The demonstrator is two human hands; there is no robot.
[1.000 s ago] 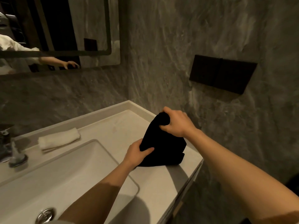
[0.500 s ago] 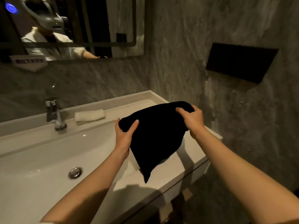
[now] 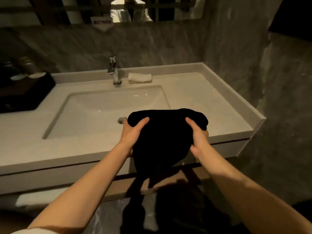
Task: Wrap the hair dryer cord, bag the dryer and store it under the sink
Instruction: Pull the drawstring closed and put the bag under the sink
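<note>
Currently both hands hold a black bag (image 3: 162, 142) in the air at the front edge of the desk (image 3: 199, 97), at about 5 o'clock from the sink basin (image 3: 104, 107). Left hand (image 3: 133, 132): thumb lies over the bag's upper left corner, fingers clamped on the cloth behind it. Right hand (image 3: 199, 137): thumb presses on the top right of the bag, fingers closed on the cloth at that side. Bag's top edge is stretched between the two hands; its body hangs down past the desk's front edge, tapering to a dark tail below. Hair dryer itself is not visible; whether it is inside the bag I cannot tell.

Faucet (image 3: 114, 71) stands upright at 12 o'clock of the basin. Folded white towel (image 3: 139, 77) lies just beside the faucet, at its 3 o'clock, against the back ledge. Drain (image 3: 121, 119) shows at the basin's floor, just left of the left hand. Black tray (image 3: 22, 93) sits at the desk's 9 o'clock end, with cups on it, blurred. Mirror (image 3: 152, 9) runs along the wall at 12 o'clock. Below the desk, clear plastic (image 3: 104, 215) shows at 6 o'clock, dimly lit.
</note>
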